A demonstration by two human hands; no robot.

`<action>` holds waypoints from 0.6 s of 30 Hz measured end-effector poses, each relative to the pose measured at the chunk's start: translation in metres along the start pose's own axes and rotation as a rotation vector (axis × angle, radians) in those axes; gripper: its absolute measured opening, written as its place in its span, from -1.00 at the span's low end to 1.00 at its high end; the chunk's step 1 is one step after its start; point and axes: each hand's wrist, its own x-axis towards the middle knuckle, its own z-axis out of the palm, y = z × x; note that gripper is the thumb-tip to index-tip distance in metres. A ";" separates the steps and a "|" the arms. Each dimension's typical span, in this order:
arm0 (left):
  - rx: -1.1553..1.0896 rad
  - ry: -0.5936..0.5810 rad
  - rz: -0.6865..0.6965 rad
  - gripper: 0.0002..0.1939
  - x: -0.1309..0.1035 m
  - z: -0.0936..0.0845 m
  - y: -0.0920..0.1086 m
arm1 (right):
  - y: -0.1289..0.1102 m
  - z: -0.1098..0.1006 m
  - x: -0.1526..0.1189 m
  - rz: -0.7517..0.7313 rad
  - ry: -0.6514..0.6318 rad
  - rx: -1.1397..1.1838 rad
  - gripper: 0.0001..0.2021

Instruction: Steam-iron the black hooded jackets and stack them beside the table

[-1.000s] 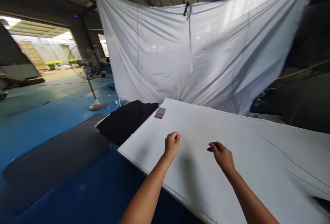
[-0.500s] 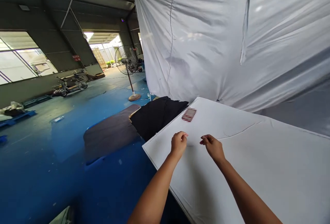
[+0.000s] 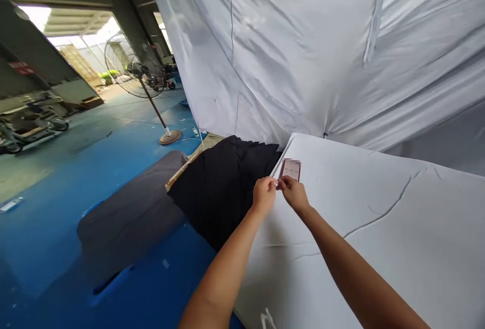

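Both my hands meet over the far left corner of a white-covered table (image 3: 364, 187). My left hand (image 3: 264, 193) is closed in a pinch near the table's left edge. Its fingertips nearly touch those of my right hand (image 3: 293, 193), also pinched. Whatever sits between the fingertips is too small to make out. Just beyond my right fingers lies a reddish card or packet (image 3: 291, 170) with a pale printed face, partly blurred and partly hidden by the fingers. To the left, black cloth (image 3: 227, 182) is heaped beside the table.
A white sheet (image 3: 295, 56) hangs behind the table. On the blue floor (image 3: 125, 152) a grey covered slab (image 3: 140, 207) lies low at the left. A standing fan (image 3: 147, 86) and a parked scooter (image 3: 34, 122) are farther off. A white strip (image 3: 267, 319) shows at the near edge.
My hands have come together from a gap apart and are now closer to the card. The view has turned right and moved nearer the table's far corner.
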 end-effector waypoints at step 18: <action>0.645 -0.239 -0.364 0.06 0.109 0.052 -0.108 | 0.120 -0.009 0.092 -0.061 0.244 -0.476 -0.65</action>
